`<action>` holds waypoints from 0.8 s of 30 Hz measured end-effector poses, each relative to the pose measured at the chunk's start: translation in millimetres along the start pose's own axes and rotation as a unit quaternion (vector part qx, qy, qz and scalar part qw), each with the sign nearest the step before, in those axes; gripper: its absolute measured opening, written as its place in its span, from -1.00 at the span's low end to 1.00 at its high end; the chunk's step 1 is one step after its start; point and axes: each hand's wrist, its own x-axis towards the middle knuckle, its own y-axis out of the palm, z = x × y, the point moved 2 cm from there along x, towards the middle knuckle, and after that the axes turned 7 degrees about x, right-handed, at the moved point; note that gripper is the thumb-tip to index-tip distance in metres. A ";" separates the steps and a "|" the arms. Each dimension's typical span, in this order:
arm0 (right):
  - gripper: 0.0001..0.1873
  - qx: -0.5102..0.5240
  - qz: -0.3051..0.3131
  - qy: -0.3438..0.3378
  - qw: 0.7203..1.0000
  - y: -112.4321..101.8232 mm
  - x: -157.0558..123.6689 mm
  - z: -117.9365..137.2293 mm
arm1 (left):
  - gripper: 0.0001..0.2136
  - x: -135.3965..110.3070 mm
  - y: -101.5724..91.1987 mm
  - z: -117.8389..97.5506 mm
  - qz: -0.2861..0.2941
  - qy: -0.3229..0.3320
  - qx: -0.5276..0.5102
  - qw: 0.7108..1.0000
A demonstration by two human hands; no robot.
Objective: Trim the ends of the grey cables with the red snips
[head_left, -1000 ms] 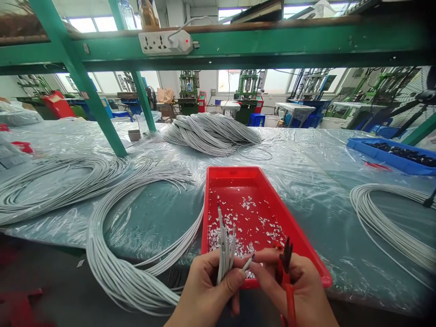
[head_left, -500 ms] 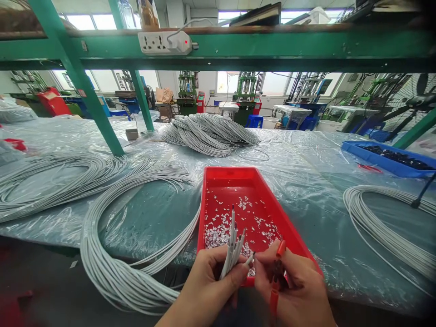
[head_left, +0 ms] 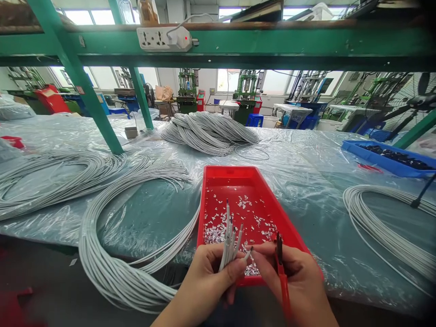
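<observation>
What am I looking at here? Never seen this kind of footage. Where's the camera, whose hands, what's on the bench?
There is no machine: a person works with bare hands, and the single view comes from a camera on their head, looking forward and down. The left hand grips a bunch of white cable ends that point upward. The right hand holds a red-handled cutting tool and pinches one cable tip. Both hands hover over the near edge of a red tray strewn with small silvery scraps. The bench is covered in clear plastic sheet. Coils of white cable lie left, right and farther back; a blue tray sits at far right. A white power strip hangs on the green frame overhead.
</observation>
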 end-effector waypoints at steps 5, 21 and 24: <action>-0.71 -0.024 0.003 -0.006 1.000 1.2 -0.8 -7.0 | -0.56 1.8 5.3 -1.8 -0.010 -0.008 0.008 1.000; -0.85 -0.099 0.006 -0.153 0.983 0.5 1.4 -20.0 | -0.68 9.2 12.2 -0.4 -0.191 0.101 0.219 0.951; -0.76 -0.080 -0.011 -0.125 0.989 -2.0 -4.5 -11.4 | -0.70 8.9 11.8 -5.2 -0.190 0.065 0.188 0.961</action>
